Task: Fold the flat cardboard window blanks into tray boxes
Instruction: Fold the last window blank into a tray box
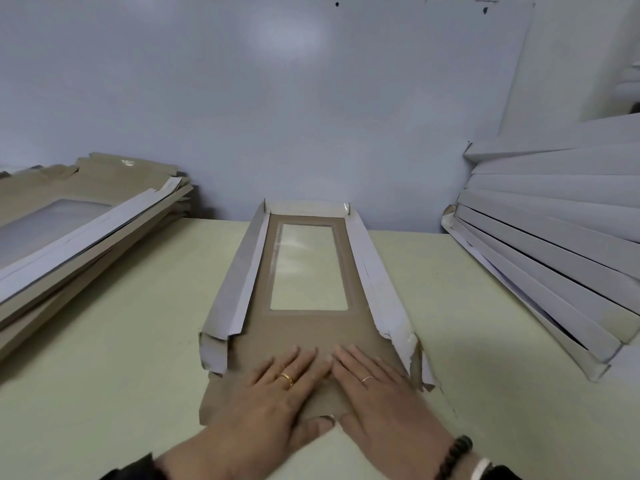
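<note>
Flat down, 2 hands (pixel 273 393) (pixel 377 393) on 1 blank (pixel 304 334), 2 stacks (pixel 69 230) (pixel 554 244) beside

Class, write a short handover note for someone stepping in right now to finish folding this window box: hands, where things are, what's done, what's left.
Left hand and right hand: both flat, fingers straight, pressing the near end of the window blank on the table.
Done: both long side walls and the far end wall stand up.
Left: the near end flap still lies flat; raise it.
Flat blanks are stacked at the left; folded trays are stacked at the right.
</note>
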A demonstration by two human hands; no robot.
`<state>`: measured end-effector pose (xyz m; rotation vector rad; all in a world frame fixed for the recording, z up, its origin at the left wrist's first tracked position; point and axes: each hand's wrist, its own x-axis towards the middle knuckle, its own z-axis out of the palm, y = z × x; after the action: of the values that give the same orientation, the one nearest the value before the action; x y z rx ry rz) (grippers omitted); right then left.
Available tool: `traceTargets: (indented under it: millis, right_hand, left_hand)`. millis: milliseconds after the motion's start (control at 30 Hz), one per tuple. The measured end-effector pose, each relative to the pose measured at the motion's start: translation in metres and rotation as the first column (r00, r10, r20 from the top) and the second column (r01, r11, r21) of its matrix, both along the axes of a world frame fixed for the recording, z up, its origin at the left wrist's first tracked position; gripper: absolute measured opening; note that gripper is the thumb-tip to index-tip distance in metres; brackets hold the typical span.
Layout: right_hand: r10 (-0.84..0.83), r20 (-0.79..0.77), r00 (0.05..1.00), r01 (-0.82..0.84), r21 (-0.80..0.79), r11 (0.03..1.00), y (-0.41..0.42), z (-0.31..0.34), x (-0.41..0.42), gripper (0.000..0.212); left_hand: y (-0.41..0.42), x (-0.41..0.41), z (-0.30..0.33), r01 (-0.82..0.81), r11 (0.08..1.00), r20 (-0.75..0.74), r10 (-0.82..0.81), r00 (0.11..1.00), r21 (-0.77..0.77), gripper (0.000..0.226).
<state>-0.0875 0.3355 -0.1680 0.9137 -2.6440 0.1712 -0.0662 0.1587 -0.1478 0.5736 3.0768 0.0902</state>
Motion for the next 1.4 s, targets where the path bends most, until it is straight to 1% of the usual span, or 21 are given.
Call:
traceTargets:
  millis: [33,67,133,167,233,333,500,567,600,667,700,733,800,867,900,967,1000,1100,1200,1267,1400]
  right_hand:
    - [-0.010,0.045,0.999,0.010,0.001,1.000,0.001,0.001,0.000,0.051]
    - [-0.022,0.097,0.995,0.020,0.014,1.000,0.003,0.003,0.000,0.051]
    - [-0.040,0.125,0.991,0.035,0.044,0.998,0.008,0.003,0.000,0.050]
    - [-0.053,0.137,0.989,0.045,0.064,0.997,0.012,0.004,0.000,0.051]
    - [-0.085,0.181,0.980,0.066,0.105,0.992,0.020,0.009,0.000,0.054]
    - [-0.083,0.194,0.977,0.055,0.148,0.988,0.031,0.012,0.001,0.051]
    - [-0.112,0.213,0.971,0.089,0.114,0.989,0.043,0.016,0.005,0.052]
    - [-0.056,0.231,0.971,0.041,0.072,0.997,0.048,0.012,-0.003,0.059]
    - [-0.023,0.295,0.955,0.019,0.017,1.000,0.052,0.010,-0.004,0.069]
    - [-0.002,0.369,0.929,0.040,-0.094,0.995,0.056,0.008,-0.006,0.101]
    - [-0.020,0.386,0.922,0.081,-0.143,0.986,0.056,0.008,-0.005,0.108]
    - [-0.028,0.374,0.927,0.105,-0.188,0.976,0.055,0.008,-0.004,0.105]
    - [-0.007,0.305,0.952,0.095,-0.277,0.956,0.050,0.011,-0.003,0.085]
    - [-0.029,0.171,0.985,0.085,-0.334,0.939,0.047,0.009,-0.007,0.067]
    - [-0.063,0.111,0.992,0.098,-0.347,0.933,0.045,0.008,-0.010,0.054]
    - [-0.118,0.095,0.988,0.144,-0.356,0.923,0.040,0.006,-0.015,0.028]
    - [-0.136,0.105,0.985,0.166,-0.366,0.916,0.036,0.007,-0.017,0.022]
    - [-0.186,0.097,0.978,0.210,-0.402,0.891,0.029,0.008,-0.022,0.021]
    - [-0.273,0.085,0.958,0.284,-0.409,0.867,0.023,0.007,-0.027,0.024]
    - [-0.346,0.090,0.934,0.355,-0.362,0.862,0.020,0.010,-0.028,0.027]
    - [-0.434,0.066,0.899,0.439,-0.163,0.884,0.012,0.012,-0.029,0.028]
  left_hand:
    - [-0.007,-0.003,0.001,-0.030,0.999,0.029,0.029,0.999,0.016,0.076]
    - [-0.013,-0.009,-0.006,0.009,0.999,-0.020,-0.008,1.000,0.042,0.080]
    - [-0.027,-0.010,-0.011,0.043,0.996,0.047,-0.047,0.998,0.083,0.081]
    - [-0.032,-0.011,-0.012,0.070,0.996,0.055,-0.073,0.996,0.054,0.080]
    - [-0.042,-0.010,-0.013,0.067,0.997,0.074,-0.069,0.995,0.023,0.079]
    - [-0.052,-0.008,-0.014,0.064,0.996,0.079,-0.068,0.995,0.058,0.077]
    - [-0.060,-0.008,-0.016,0.059,0.984,0.101,-0.077,0.992,0.169,0.079]
    - [-0.064,-0.008,-0.016,0.048,0.963,0.101,-0.078,0.992,0.265,0.087]
    - [-0.067,-0.008,-0.017,0.038,0.947,0.086,-0.069,0.994,0.320,0.087]
    - [-0.069,-0.006,-0.018,0.019,0.908,0.037,-0.038,0.999,0.420,0.064]
    - [-0.069,-0.004,-0.017,0.010,0.883,0.013,-0.018,1.000,0.469,0.051]
    - [-0.068,-0.003,-0.017,0.008,0.856,-0.015,-0.001,1.000,0.516,0.039]
    - [-0.066,-0.002,-0.016,0.032,0.817,-0.080,0.017,0.997,0.576,0.024]
    - [-0.062,-0.003,-0.014,0.022,0.789,-0.115,0.062,0.991,0.613,0.026]
    - [-0.060,-0.004,-0.013,0.001,0.771,-0.118,0.095,0.988,0.636,0.028]
    - [-0.055,-0.007,-0.011,-0.034,0.747,-0.122,0.153,0.981,0.664,0.027]
    - [-0.053,-0.008,-0.010,-0.054,0.746,-0.128,0.185,0.974,0.663,0.025]
    - [-0.049,-0.015,-0.008,-0.132,0.763,-0.141,0.281,0.949,0.633,0.021]
    - [-0.044,-0.020,-0.007,-0.218,0.781,-0.117,0.347,0.931,0.585,0.025]
    - [-0.041,-0.023,-0.007,-0.259,0.793,-0.112,0.379,0.919,0.552,0.028]
    - [-0.039,-0.026,-0.009,-0.266,0.876,-0.166,0.356,0.920,0.402,0.033]
